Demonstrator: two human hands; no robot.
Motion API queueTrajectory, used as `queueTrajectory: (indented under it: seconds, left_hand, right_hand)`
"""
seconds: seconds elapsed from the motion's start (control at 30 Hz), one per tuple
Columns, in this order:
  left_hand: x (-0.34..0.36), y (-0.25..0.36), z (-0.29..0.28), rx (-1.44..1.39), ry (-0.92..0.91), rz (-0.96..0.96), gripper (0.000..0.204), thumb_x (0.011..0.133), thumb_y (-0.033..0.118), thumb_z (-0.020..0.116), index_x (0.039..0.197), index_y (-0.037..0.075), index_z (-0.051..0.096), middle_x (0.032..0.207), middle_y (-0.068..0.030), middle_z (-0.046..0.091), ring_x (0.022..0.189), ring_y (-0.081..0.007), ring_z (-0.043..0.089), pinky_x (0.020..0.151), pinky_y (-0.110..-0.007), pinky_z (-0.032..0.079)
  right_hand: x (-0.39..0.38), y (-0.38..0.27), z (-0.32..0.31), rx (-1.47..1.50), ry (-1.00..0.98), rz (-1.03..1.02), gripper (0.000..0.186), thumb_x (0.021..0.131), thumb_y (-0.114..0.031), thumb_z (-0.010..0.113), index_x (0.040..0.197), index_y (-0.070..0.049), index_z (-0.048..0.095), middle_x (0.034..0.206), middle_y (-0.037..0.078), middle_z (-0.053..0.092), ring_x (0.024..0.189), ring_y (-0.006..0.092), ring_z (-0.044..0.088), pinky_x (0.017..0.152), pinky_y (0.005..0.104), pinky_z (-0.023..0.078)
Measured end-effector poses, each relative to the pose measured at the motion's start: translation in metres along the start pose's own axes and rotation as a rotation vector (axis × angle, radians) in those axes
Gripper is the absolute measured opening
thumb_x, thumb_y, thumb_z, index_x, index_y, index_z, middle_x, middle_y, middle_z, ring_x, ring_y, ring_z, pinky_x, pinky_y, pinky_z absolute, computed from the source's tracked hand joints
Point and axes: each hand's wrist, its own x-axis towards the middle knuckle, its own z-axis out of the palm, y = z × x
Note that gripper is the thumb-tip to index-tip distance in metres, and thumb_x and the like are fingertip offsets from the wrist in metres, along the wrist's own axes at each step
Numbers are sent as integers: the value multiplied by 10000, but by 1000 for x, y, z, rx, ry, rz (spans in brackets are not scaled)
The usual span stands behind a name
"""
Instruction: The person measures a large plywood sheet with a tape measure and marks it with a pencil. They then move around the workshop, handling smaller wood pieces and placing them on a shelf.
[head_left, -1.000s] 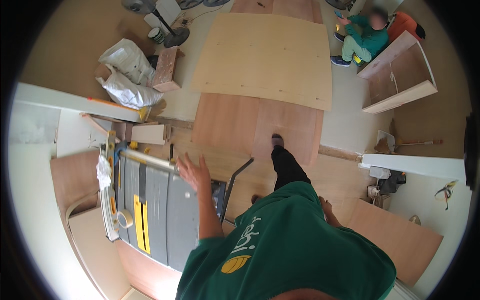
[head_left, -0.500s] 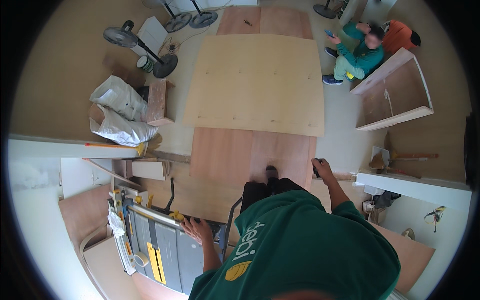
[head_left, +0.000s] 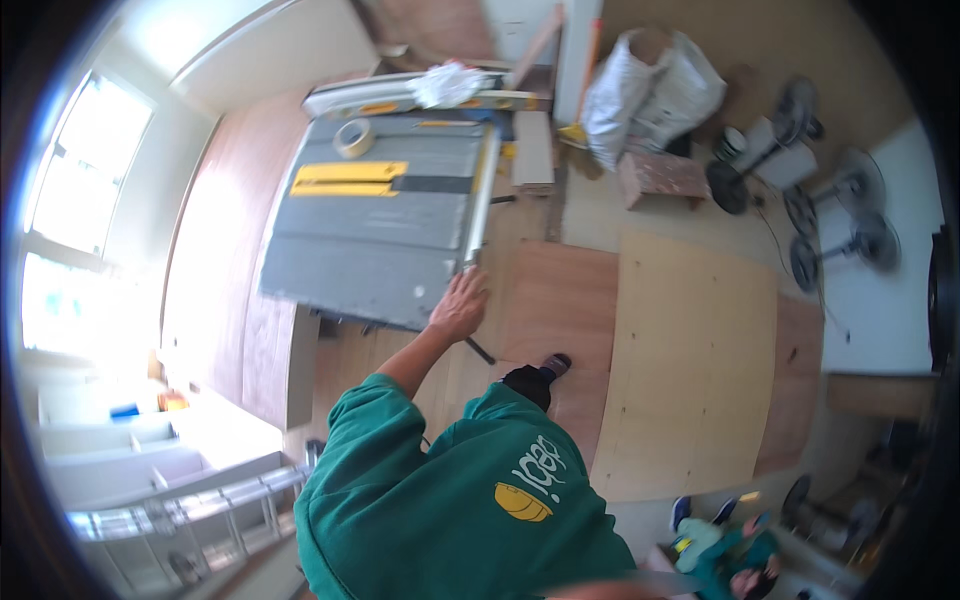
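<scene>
My left hand (head_left: pixel 462 304) rests on the near right corner of a grey table saw (head_left: pixel 360 240), fingers stretched along its edge by the metal rail. A yellow slotted insert (head_left: pixel 345 180) is set in the saw's top. Beyond it lie a roll of masking tape (head_left: pixel 353 138) and a pencil (head_left: pixel 446 124). A crumpled white plastic bag (head_left: pixel 446 84) sits on the fence at the saw's far side. My right hand is out of the picture.
Reddish plywood (head_left: pixel 558 300) and a large beige board (head_left: pixel 695 370) cover the floor to the right. White sacks (head_left: pixel 640 100) and standing fans (head_left: pixel 795 110) are beyond. A metal ladder (head_left: pixel 235 510) is at lower left. A person (head_left: pixel 735 560) sits at lower right.
The view has swung left, bringing the saw to the upper middle. My left hand stays on the saw, now at its corner. My right hand, which held a small dark object, has left view.
</scene>
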Motion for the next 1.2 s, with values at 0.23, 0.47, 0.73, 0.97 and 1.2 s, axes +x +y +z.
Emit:
queueTrajectory:
  seconds: [0.23,0.47,0.73,0.97,1.2]
  left_hand:
    - [-4,1,5,125,204,60,162,817,140,567,942,46,611,1071,-131,596,1315,-338,426,1109,-473,328]
    - [-15,-2,6,-271,278,-10,203,819,124,570,1001,40,599,1026,-138,610,1052,-313,570,942,-427,446]
    - [-236,-11,23,-705,232,-3,401,839,162,648,1209,29,573,1091,-181,626,1037,-372,608,894,-457,500]
    - [-537,-179,70,-770,-64,-1219,359,870,191,574,1199,57,630,1117,-215,672,1079,-369,632,937,-464,501]
    - [-643,-268,101,-718,-78,-1551,446,897,298,609,1255,34,575,1191,-215,650,1154,-375,597,1004,-460,461]
  right_hand:
    - [17,-105,-62,-366,-11,-11,377,877,-396,647,961,-30,610,799,85,644,651,201,638,544,360,533]
    - [-3,-216,7,-416,168,-495,382,860,-406,670,922,-37,590,674,30,568,504,124,535,450,295,455]
    - [-30,-117,149,-532,159,-429,408,872,-376,662,1018,0,606,776,48,592,640,152,579,563,298,480]
    - [-123,-1,268,-714,-7,-376,436,869,-336,661,1109,18,572,871,91,603,739,195,593,663,325,490]
    - [-223,-31,350,-788,35,-731,485,867,-295,659,1200,36,539,966,134,614,839,238,608,762,353,501]
